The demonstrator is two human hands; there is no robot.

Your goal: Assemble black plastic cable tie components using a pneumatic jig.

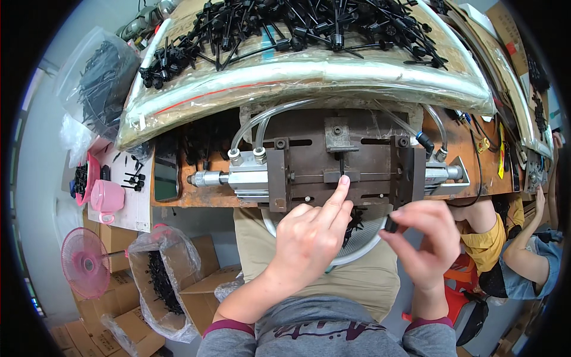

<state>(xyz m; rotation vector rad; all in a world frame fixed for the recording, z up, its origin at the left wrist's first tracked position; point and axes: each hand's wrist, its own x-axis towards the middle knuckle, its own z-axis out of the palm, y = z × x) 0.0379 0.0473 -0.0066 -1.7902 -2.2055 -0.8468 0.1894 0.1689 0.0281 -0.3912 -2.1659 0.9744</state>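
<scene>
My left hand (316,235) reaches over a metal clamping fixture (363,157), its index finger stretched out and the other fingers curled. The fingertip touches a small block (334,177) at the fixture's middle, where a thin black rod (341,162) shows just beyond it. To the right, in front of the fixture, my right hand (429,238) pinches a small black plastic part (391,225) between thumb and fingers. A round white-rimmed basket (357,257) rests at my lap below the fixture, with black parts in it, partly hidden by my left hand.
Above the fixture, a plastic-wrapped cardboard tray (309,74) holds a heap of black stemmed parts (297,30). Air cylinders (248,178) with clear hoses flank the fixture. At left are a pink cup (108,197), a pink fan (85,262) and a lined carton (196,253). Another person (529,256) sits at right.
</scene>
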